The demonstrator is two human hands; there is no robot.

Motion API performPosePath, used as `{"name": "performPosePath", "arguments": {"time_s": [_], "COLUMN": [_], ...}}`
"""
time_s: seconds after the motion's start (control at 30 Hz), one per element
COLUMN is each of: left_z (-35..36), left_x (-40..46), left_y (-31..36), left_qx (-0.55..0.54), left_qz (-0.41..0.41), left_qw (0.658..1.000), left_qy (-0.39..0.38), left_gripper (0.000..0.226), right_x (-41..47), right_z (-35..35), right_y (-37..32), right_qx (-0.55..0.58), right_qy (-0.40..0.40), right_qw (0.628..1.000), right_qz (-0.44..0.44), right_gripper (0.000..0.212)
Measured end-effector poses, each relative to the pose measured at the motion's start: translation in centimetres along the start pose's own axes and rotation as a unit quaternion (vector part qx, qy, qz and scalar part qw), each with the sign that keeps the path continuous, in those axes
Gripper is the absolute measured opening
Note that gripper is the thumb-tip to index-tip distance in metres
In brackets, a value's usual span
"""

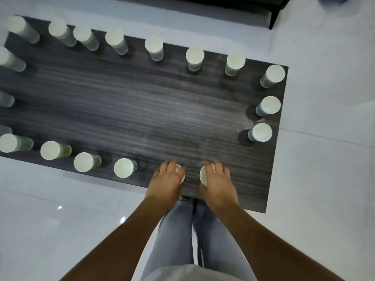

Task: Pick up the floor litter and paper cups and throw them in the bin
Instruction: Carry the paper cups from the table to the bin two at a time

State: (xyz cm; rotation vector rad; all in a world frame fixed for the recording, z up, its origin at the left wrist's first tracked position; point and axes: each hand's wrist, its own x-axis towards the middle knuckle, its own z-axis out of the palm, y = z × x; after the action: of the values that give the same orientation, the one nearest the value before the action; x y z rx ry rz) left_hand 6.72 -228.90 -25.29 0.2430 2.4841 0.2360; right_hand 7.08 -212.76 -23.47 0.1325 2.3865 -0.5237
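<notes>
paper cups ring the rim of a dark wood-grain table (142, 110), most standing upright with their long axes vertical and white mouths facing up. two of them sit at the near edge, directly in front of the person. the left hand (165, 182) comes down from above on the left cup (181, 173), fingers curled over its rim and wall, thumb on the inner side. the right hand (220, 182) covers the right cup (203, 175) the same way, fingers draped over the far rim and thumb hooked at the near side. each cup lies straight below its own hand, so each hand is nearest its own cup and the coming move is judged to be a plain upward lift. whether the grips are fully tight cannot be told. the next cup (123, 168) stands just left of the left hand. around the table lies a pale glossy tiled floor (324, 179); dark furniture (272, 11) stands beyond the far edge. no bin or floor litter is in view.
</notes>
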Motion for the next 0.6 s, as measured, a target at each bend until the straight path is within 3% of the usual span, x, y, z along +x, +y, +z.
{"name": "performPosePath", "arguments": {"time_s": [0.23, 0.6], "left_z": [-6.9, -10.6], "left_x": [-3.7, -9.9], "left_y": [4.7, 9.1], "left_qx": [-0.016, 0.113], "left_qz": [0.048, 0.21], "left_qw": [0.999, 0.97], "left_qy": [0.002, -0.041], "left_gripper": [0.058, 0.056], "right_x": [-7.1, -18.5], "right_z": [-5.4, -4.9], "right_y": [-0.5, -0.3], "right_qx": [0.012, 0.14], "right_qy": [0.05, 0.146], "right_qw": [0.999, 0.97], "right_qz": [-0.005, 0.137], "right_gripper": [0.067, 0.066]}}
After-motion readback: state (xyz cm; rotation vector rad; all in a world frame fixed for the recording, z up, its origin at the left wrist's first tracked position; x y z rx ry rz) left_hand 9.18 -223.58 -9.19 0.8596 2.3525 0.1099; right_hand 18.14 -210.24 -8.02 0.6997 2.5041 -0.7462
